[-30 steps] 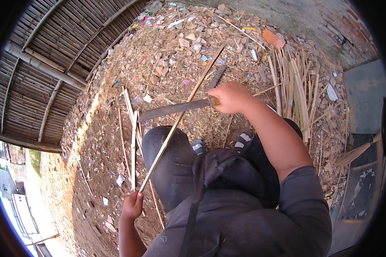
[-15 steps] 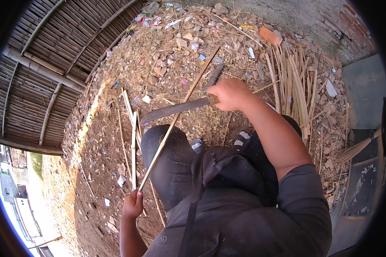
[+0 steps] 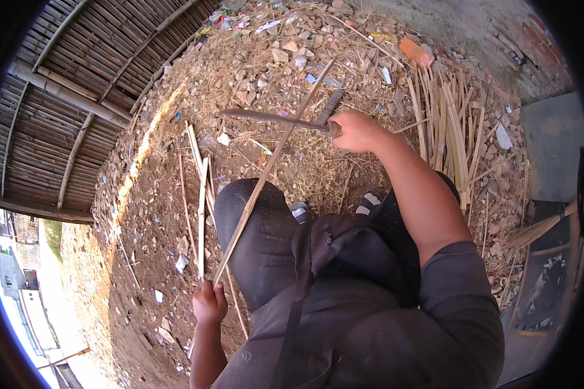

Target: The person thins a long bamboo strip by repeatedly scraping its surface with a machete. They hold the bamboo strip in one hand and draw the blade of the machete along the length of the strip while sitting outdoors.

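Two bare hands at work, seen from above over dark trousers and a black strap bag (image 3: 344, 243). Nearest, low in the view: left hand (image 3: 209, 303), fingers wrapped tight round the lower end of a long thin bamboo strip (image 3: 272, 168). Strip pale tan, flat and narrow, slanting up and to the right across the left knee (image 3: 253, 233), far tip out over the littered ground. Further up: right hand (image 3: 357, 131), fingers closed round the handle of a long knife (image 3: 276, 119). Blade dull grey metal, slim and slightly curved, lying nearly level and pointing left, crossing the strip about two thirds of the way up its length; cannot tell whether edge and strip touch. Between the knees, two sandalled feet (image 3: 334, 207) on the dirt.

Left of the knee, several split bamboo slivers (image 3: 200, 194), light-coloured, loose on the ground, some upright-looking, some leaning. Right of the forearm, a thick pile of bamboo sticks (image 3: 451, 129), straw-yellow, fanned out side by side. Ground (image 3: 285, 58) all round: dry brown earth strewn with shavings, stones, scraps of paper and plastic. Beyond, near the far edge, an orange brick piece (image 3: 415, 52). Far left, a woven bamboo wall (image 3: 65, 97) with round poles, dark and ribbed.
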`<action>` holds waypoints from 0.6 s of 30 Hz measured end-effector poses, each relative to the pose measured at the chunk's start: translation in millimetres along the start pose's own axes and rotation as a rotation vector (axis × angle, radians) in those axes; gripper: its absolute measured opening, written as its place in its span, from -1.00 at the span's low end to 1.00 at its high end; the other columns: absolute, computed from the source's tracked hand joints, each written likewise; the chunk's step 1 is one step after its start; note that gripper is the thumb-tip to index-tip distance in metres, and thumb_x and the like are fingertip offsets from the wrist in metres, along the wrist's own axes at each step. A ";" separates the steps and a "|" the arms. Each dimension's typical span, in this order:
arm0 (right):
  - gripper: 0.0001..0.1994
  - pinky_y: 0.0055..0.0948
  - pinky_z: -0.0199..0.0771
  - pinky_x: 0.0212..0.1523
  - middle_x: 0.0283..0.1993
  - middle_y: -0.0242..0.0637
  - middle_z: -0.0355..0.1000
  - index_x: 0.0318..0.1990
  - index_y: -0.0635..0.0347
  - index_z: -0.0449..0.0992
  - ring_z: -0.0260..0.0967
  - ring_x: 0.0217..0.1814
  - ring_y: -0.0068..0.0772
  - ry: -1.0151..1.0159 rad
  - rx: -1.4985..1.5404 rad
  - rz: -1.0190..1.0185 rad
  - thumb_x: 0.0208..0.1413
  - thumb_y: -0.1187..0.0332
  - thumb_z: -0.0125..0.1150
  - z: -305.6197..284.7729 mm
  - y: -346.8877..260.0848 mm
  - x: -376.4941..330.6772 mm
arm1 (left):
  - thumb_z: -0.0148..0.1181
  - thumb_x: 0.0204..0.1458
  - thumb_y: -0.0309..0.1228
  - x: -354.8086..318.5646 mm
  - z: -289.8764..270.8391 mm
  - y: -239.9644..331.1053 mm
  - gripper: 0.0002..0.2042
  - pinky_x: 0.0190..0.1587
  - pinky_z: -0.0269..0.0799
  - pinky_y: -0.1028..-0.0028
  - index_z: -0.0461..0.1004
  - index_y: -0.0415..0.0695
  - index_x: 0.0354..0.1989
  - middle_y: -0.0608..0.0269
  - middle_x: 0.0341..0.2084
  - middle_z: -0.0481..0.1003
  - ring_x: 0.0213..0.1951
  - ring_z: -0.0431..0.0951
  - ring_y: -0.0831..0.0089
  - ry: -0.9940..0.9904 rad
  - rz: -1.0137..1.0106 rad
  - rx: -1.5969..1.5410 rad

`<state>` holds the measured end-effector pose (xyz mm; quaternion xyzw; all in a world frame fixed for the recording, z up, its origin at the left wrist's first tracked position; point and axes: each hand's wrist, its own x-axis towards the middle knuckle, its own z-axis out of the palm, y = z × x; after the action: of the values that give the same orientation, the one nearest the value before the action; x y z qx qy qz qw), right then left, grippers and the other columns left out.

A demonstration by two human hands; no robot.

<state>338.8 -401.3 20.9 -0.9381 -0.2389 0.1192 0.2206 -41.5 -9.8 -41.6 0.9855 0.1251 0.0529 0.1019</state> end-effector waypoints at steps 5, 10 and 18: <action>-0.67 -0.07 0.53 -0.12 -0.32 -0.02 0.55 -0.13 0.18 0.59 0.53 -0.19 0.08 0.117 0.038 0.046 -0.11 0.32 0.28 -2.4 16.1 2.9 | 0.09 0.23 -0.20 2.2 -9.3 9.5 -0.70 -0.52 0.36 0.00 0.32 -0.15 -0.45 -0.06 -0.68 0.43 -0.57 0.50 -0.16 0.005 -0.022 0.004; -0.79 -0.04 0.54 -0.14 -0.31 -0.04 0.56 -0.26 0.11 0.61 0.54 -0.15 0.06 -0.076 -0.232 -0.127 -0.10 0.33 0.21 0.4 -56.2 -20.9 | 0.07 0.24 -0.21 -1.5 -9.6 8.3 -0.71 -0.50 0.38 -0.01 0.36 -0.16 -0.42 -0.07 -0.65 0.45 -0.55 0.52 -0.16 -0.014 -0.052 -0.015; -0.82 -0.08 0.50 -0.20 -0.30 -0.02 0.56 -0.29 0.20 0.58 0.54 -0.19 0.03 0.053 0.099 0.110 -0.07 0.36 0.21 -0.5 -0.7 3.2 | 0.15 0.22 -0.22 5.1 -7.2 3.7 -0.68 -0.60 0.33 0.04 0.29 -0.13 -0.51 -0.01 -0.72 0.39 -0.65 0.47 -0.10 0.091 0.025 0.004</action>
<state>341.4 -399.4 21.2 -0.9406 -0.1749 0.1179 0.2659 -36.7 -10.6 -33.3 0.9837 0.1175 0.0989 0.0933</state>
